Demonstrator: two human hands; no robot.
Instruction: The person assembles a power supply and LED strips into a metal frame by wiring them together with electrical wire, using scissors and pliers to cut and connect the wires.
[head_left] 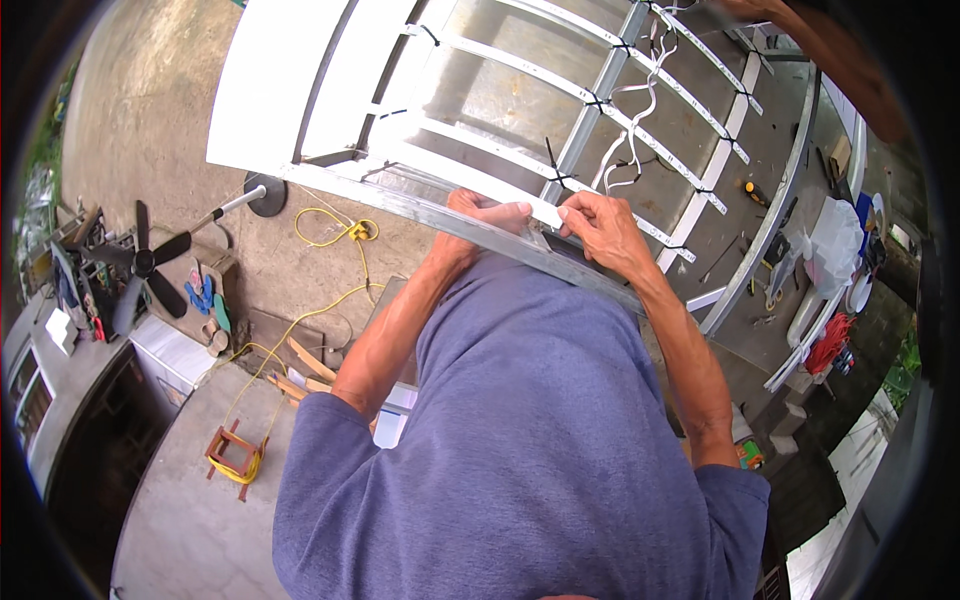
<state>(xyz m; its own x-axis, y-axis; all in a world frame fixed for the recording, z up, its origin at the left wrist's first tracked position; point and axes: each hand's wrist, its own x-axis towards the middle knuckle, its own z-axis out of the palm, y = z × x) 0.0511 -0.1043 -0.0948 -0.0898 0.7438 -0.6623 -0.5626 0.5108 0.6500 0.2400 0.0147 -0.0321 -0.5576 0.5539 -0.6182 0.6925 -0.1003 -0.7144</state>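
My left hand [485,218] pinches a white LED strip [541,212] by the near side of a metal frame [420,208]. On the same strip, a short way to the right, the thumb and fingers of my right hand [606,236] are closed. Several more white strips [520,65] cross the frame side by side, fastened to its bars with black cable ties [598,101]. One tie's tail sticks up just beyond my hands. Thin white wires [640,120] run loosely between the strips. The frame's rail hides part of my left hand's fingers.
Another person's arm [838,65] reaches in at the upper right. A screwdriver [756,192] lies beyond the strips, with scissors [773,298], a clear plastic bag [832,245] and red wire [829,343] farther right. At left are a yellow cord [300,335] and a black fan [145,262].
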